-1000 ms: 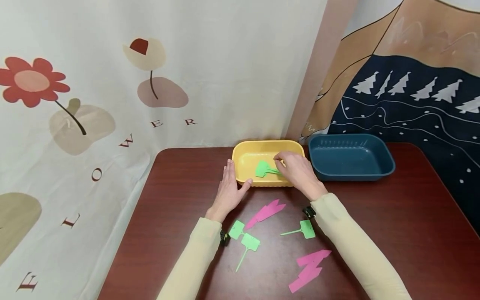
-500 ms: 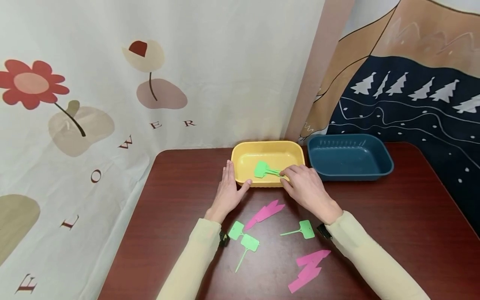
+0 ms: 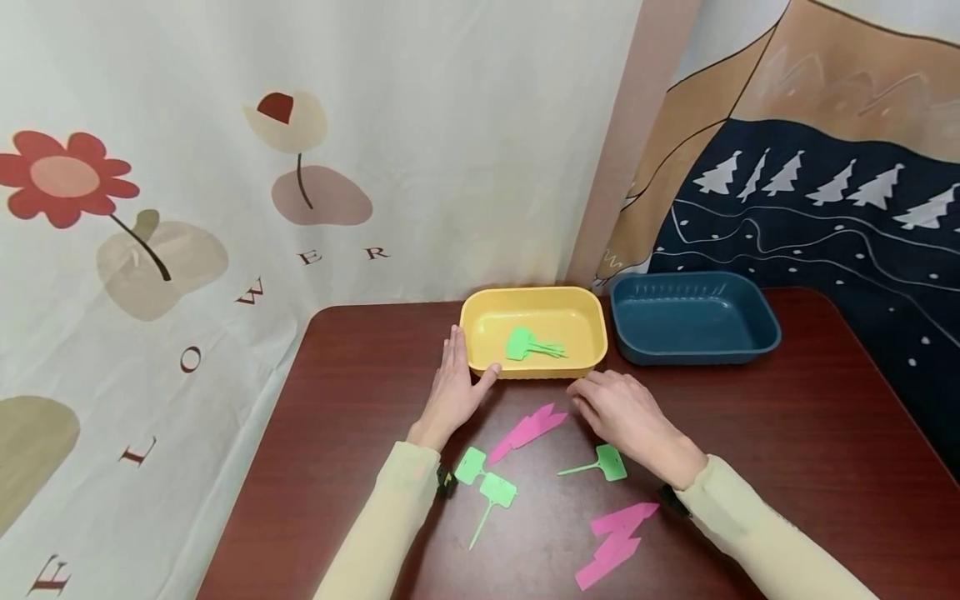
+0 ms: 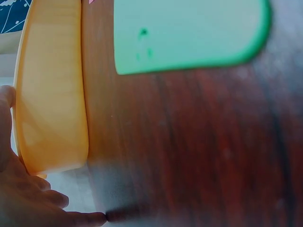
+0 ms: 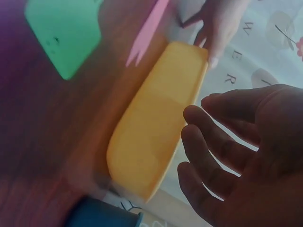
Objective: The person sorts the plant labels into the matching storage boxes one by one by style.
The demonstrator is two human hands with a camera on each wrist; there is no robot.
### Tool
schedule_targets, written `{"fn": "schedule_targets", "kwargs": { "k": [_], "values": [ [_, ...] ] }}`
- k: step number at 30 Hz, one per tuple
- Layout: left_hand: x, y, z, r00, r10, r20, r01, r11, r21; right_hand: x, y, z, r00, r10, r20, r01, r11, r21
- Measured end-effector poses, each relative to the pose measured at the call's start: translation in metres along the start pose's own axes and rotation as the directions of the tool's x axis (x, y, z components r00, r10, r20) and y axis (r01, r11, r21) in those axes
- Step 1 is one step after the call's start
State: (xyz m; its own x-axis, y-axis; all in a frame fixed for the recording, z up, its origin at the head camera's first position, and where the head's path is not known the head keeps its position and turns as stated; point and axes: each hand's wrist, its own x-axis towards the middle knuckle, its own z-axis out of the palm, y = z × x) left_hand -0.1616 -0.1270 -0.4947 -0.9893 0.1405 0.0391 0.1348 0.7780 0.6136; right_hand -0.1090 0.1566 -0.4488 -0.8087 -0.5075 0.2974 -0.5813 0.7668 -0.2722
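Observation:
My left hand (image 3: 453, 395) rests against the left front corner of the yellow tray (image 3: 471, 320), thumb on its front rim and fingers straight along its side. A small bunch of green plant labels (image 3: 519, 343) lies inside the tray. Just in front of the tray's right front corner hovers my right hand (image 3: 628, 417), holding nothing; the right wrist view shows its fingers (image 5: 199, 146) loosely bent and apart. Below it on the table lies a single green plant label (image 3: 611, 463). Two more green labels (image 3: 498, 490) lie near my left wrist.
A dark blue tray (image 3: 693, 357) stands to the right of the yellow one. Pink pointed labels (image 3: 527, 432) lie in front of the yellow tray, and another pink group (image 3: 617, 546) lies nearer on the right. Patterned curtains (image 3: 450, 150) hang behind the brown table (image 3: 360, 367).
My right hand has come out of the yellow tray, moving toward me and slightly right, leaving the green labels inside. The left hand has stayed at the tray's corner.

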Motion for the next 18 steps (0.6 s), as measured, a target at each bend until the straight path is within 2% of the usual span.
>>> {"fn": "schedule_targets", "kwargs": {
  "k": [5,12,18],
  "values": [
    [0.0,-0.001,0.0,1.0,0.0,0.002,0.0,1.0,0.004,-0.01,-0.005,0.005,0.998,-0.014,0.056,0.013,1.0,0.012],
    [-0.001,0.0,-0.001,1.0,0.0,-0.001,0.0,1.0,-0.004,-0.026,-0.009,0.005,0.969,0.055,0.24,-0.052,0.998,-0.021],
    [-0.001,0.0,0.0,1.0,0.002,0.001,-0.002,1.0,-0.008,-0.04,-0.007,0.007,0.977,0.019,0.21,-0.003,0.997,-0.076]
  ]
}}
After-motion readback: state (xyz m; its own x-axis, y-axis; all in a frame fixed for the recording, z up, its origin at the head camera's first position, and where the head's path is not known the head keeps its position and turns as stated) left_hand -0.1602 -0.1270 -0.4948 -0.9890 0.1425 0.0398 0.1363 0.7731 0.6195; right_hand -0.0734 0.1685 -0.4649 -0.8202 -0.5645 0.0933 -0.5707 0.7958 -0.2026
